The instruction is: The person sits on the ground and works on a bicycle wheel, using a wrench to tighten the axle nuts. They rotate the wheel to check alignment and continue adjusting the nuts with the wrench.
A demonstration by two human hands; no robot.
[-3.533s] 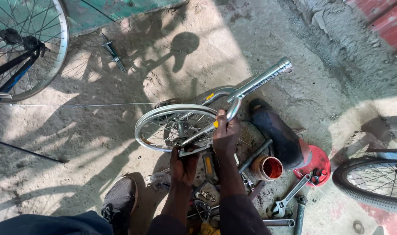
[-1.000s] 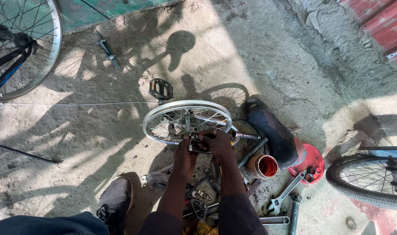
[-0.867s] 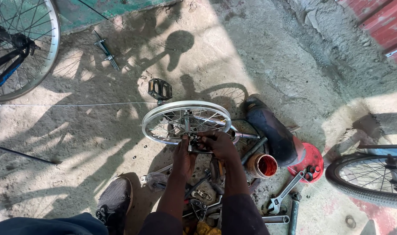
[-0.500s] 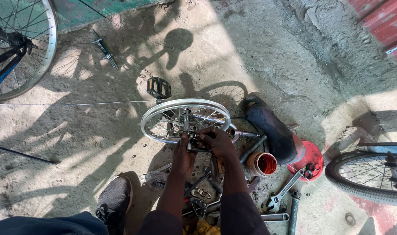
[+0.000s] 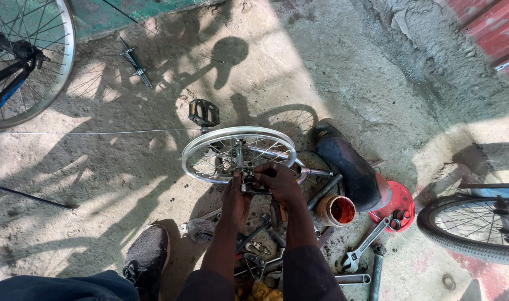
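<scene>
The left hand (image 5: pixel 236 196) and the right hand (image 5: pixel 278 181) meet at the near edge of a small wheel (image 5: pixel 239 154); both are curled shut around a small dark metal part (image 5: pixel 249 184) at the wheel's rim, the left from below, the right from the side with its fingers bent over it; what this part is exactly, I cannot tell. The wheel lies almost flat on the dusty concrete ground (image 5: pixel 126 184), just in front of the person; it has a bright silver rim without tyre, thin spokes and an axle standing up in the middle. Behind it lies a black pedal (image 5: pixel 204 113); to its right a dark rubber piece (image 5: pixel 349 167), an orange tin (image 5: pixel 336 210) and a red lid (image 5: pixel 396 202); near them a wrench (image 5: pixel 366 245). Below the arms many tools (image 5: pixel 260 253) are heaped; the person's shoe (image 5: pixel 147 257) rests at the left. A bigger bicycle wheel (image 5: pixel 26 61) stands far left; a tyred wheel (image 5: pixel 477 228) at the right edge.
</scene>
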